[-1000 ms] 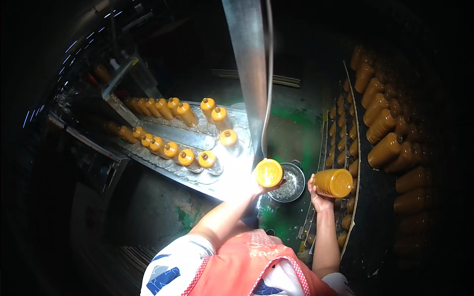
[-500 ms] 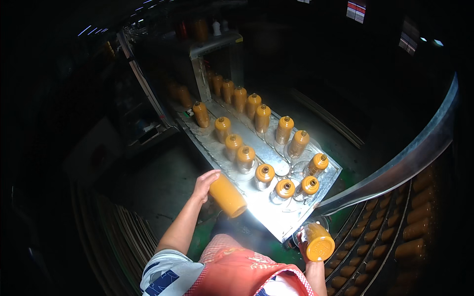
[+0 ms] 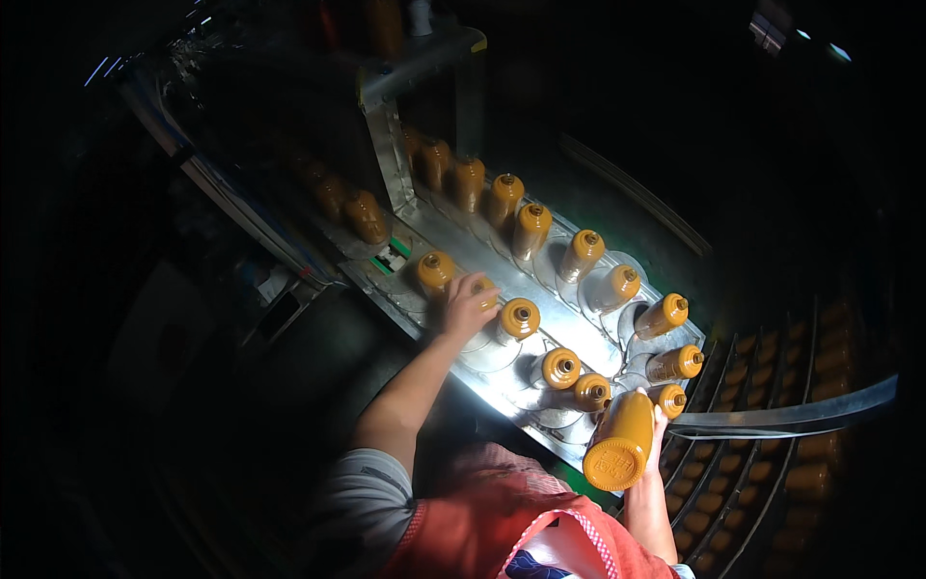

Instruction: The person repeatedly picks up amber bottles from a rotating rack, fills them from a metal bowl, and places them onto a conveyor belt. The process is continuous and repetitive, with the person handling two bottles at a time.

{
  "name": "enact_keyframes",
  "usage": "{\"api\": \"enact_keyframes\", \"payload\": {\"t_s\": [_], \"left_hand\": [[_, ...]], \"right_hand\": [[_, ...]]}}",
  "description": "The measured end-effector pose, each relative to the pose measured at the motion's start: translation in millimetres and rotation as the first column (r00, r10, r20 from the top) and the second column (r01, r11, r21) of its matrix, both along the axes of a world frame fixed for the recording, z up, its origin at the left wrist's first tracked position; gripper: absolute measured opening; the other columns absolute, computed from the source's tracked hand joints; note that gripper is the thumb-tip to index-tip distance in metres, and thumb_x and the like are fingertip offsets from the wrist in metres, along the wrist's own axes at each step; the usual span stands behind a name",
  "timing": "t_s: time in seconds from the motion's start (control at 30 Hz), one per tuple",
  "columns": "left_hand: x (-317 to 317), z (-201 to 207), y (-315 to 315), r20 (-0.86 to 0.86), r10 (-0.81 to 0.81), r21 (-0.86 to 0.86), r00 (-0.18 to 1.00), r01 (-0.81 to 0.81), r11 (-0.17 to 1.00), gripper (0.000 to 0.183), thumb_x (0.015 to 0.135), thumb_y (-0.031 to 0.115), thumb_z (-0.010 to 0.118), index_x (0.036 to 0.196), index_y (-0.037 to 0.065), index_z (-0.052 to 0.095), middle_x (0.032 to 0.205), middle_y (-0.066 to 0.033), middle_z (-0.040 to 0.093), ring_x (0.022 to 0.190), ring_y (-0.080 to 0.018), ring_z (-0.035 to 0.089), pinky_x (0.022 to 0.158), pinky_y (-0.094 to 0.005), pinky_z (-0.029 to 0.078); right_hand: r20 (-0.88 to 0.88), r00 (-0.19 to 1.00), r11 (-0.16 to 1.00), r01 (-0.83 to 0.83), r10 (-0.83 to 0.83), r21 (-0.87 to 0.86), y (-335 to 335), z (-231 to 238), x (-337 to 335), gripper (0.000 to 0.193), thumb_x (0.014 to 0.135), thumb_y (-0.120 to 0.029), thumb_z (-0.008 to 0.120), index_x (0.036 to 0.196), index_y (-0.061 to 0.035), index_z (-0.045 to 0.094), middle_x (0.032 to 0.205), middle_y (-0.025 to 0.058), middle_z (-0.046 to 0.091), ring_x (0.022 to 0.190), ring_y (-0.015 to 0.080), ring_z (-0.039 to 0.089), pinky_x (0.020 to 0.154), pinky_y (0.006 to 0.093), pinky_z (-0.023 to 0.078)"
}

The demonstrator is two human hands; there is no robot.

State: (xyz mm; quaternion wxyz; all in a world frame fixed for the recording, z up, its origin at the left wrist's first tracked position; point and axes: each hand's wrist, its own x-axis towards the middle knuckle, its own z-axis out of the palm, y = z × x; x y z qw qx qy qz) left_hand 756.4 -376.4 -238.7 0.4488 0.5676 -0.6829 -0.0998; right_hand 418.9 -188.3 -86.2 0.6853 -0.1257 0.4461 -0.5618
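Observation:
Two rows of orange-coated bottles stand along a metal conveyor table [image 3: 487, 256], small dark openings on top. My left hand [image 3: 463, 314] reaches over the left row, fingers curled round the upper part of a standing orange bottle [image 3: 486, 293]. Beside it, nearer me, is another bottle [image 3: 520, 318]; a further one [image 3: 435, 271] stands just beyond. At the table's near right end my right hand [image 3: 657, 439] grips a tilted orange bottle [image 3: 620, 446], its embossed base facing me. That bottle overlaps others behind it, and most of my right fingers are hidden.
A metal frame [image 3: 386, 145] arches over the conveyor's far part. At right, a curved metal strip [image 3: 791, 420] stretches out above racks of orange bottles [image 3: 714, 502]. Long rails [image 3: 222, 203] run at the left, and a green-and-white item [image 3: 392, 256] lies by the left row.
My left hand has moved forward onto the left row; the bottle it held is no longer in it. My right hand has brought its bottle up to the table end. The view has shifted.

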Motion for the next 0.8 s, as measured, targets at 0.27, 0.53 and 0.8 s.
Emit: {"api": "enact_keyframes", "payload": {"t_s": [0.27,0.53,0.8], "left_hand": [[-13,21,39,-0.143,-0.081,-0.109,0.986,0.066,0.992,0.04,0.071,0.01,0.078,0.11,0.019,0.076,0.14,-0.0106,0.053,0.129,-0.0329,0.045,0.107,-0.0408,0.04],[-1,3,9,-0.298,0.055,0.356,0.953,0.058,0.933,0.059,0.081,0.03,0.077,0.134,0.014,0.057,0.129,-0.0116,0.056,0.118,-0.0311,0.052,0.102,-0.0395,0.041],[-53,-32,38,-0.505,-0.058,0.207,0.861,0.187,0.96,0.034,0.084,0.017,0.074,0.117,0.014,0.069,0.118,-0.0096,0.056,0.112,-0.0251,0.055,0.096,-0.0338,0.045]], "right_hand": [[-0.102,0.982,0.984,0.167,-0.161,0.055,-3,-15,21,0.06,0.095,-0.054,0.048,0.14,-0.0147,0.049,0.126,0.0081,0.057,0.112,0.0267,0.057,0.095,0.0441,0.051],[-0.037,0.999,0.999,0.026,-0.024,0.043,-26,-14,21,0.055,0.096,-0.049,0.047,0.135,-0.0108,0.052,0.121,0.0073,0.059,0.11,0.0253,0.059,0.095,0.0411,0.05],[-0.07,0.994,0.988,0.096,-0.088,0.12,5,-4,9,0.054,0.095,-0.05,0.049,0.132,-0.0113,0.054,0.122,0.0076,0.06,0.109,0.0245,0.06,0.094,0.0394,0.051]]}}
